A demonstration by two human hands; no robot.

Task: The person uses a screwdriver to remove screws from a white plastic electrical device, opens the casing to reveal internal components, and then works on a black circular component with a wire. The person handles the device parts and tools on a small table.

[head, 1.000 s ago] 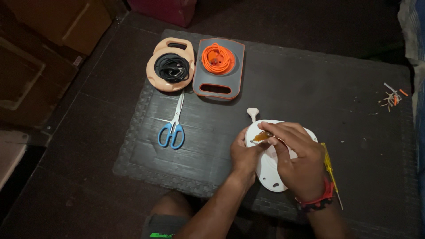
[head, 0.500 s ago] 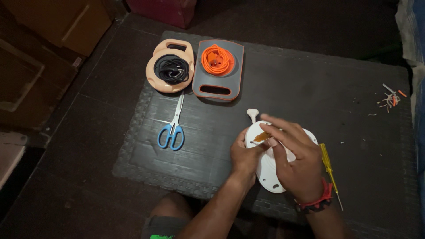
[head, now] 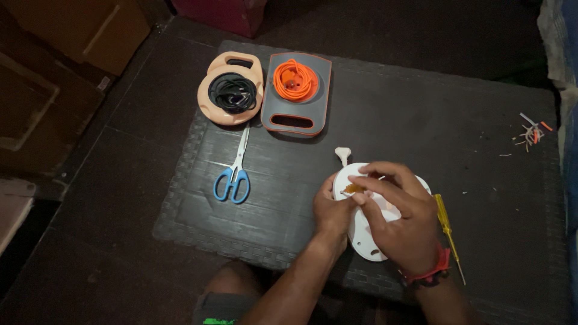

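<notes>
A white plastic cord-reel housing (head: 361, 238) lies on the dark mat (head: 277, 198) in front of me. My left hand (head: 331, 210) grips its left edge. My right hand (head: 394, 210) rests over its top, thumb and forefinger pinching a small orange-brown wire end (head: 354, 189) at the housing's upper left. A white peg (head: 342, 154) sticks out from the housing's top. Most of the housing is hidden under my hands.
Blue-handled scissors (head: 233, 174) lie left of my hands. Behind them sit a peach reel of black cord (head: 231, 93) and a grey reel of orange cord (head: 295, 84). A yellow screwdriver (head: 447, 229) lies at my right. Wire scraps (head: 530, 133) lie far right.
My right hand has shifted slightly over the housing and its fingers have closed in on the wire end. The left hand keeps its hold.
</notes>
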